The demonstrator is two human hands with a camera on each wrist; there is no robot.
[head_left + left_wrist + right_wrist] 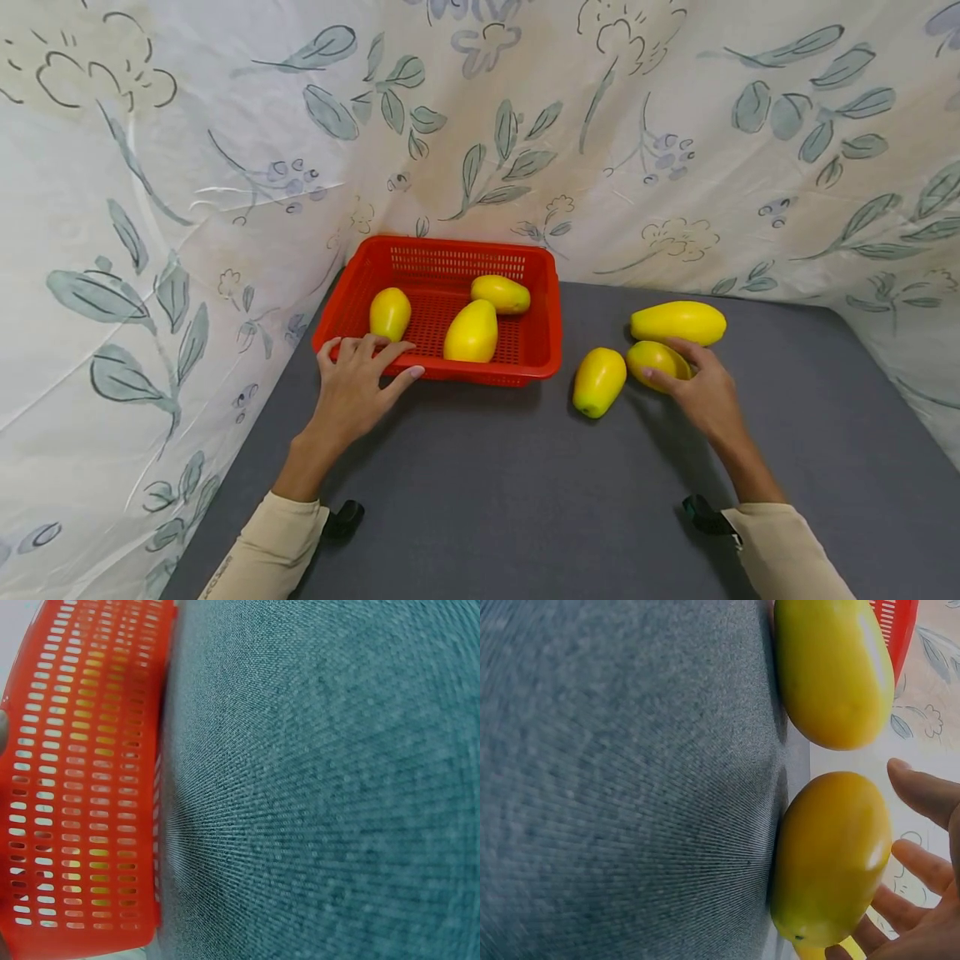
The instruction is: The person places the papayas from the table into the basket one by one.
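My left hand (356,387) holds the near rim of a red plastic basket (551,317) at its left corner, fingers over the edge. Inside the basket lie three yellow oblong fruits, one (390,312) just beyond those fingers. My right hand (705,387) is around a yellow oblong fruit (832,859) lying on the table, thumb and fingers spread. In the right wrist view, the thumb stands apart from its skin while fingertips are right at its side. Another fruit (599,383) lies left of it, and a longer one (678,322) behind it.
The dark grey cloth-covered table (510,492) runs under everything. A floral-patterned sheet (480,125) hangs behind and along the left, close to the basket's back. Perforated basket walls (90,772) show yellow fruit through their slots.
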